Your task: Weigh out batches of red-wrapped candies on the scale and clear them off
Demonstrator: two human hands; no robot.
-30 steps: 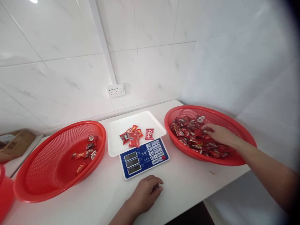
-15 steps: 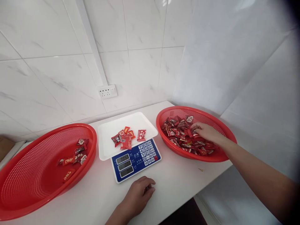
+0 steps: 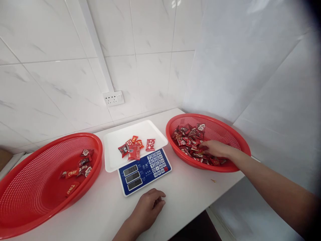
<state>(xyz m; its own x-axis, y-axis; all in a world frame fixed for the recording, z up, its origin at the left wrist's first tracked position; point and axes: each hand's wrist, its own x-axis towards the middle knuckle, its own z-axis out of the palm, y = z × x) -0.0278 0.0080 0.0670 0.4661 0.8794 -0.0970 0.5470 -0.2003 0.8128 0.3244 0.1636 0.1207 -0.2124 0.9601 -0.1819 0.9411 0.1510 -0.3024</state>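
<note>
My right hand [image 3: 214, 148] reaches into the right red basket [image 3: 244, 150], its fingers drawn together on a red wrapped candy [image 3: 203, 147] among the pile; the fingertips are partly hidden. Many more wrapped candies [image 3: 187, 140] lie around it. On the table, just in front of the scale's keypad panel [image 3: 145, 170], rests my left hand [image 3: 150, 207], loosely curled with nothing visible in it. Several candies [image 3: 134, 152] are heaped on the scale's white tray [image 3: 115, 140], and a single red candy [image 3: 150, 145] lies apart from them on the right.
A second red basket [image 3: 47, 150] stands at the left with several candies [image 3: 84, 164] near its right side. The white table [image 3: 185, 197] meets a tiled wall with a socket [image 3: 113, 98]. A small golden scrap [image 3: 213, 180] lies near the table's right front edge.
My right hand has moved slightly lower and toward the front within the right basket, its fingertips deeper among the candies. My left hand keeps its place by the scale.
</note>
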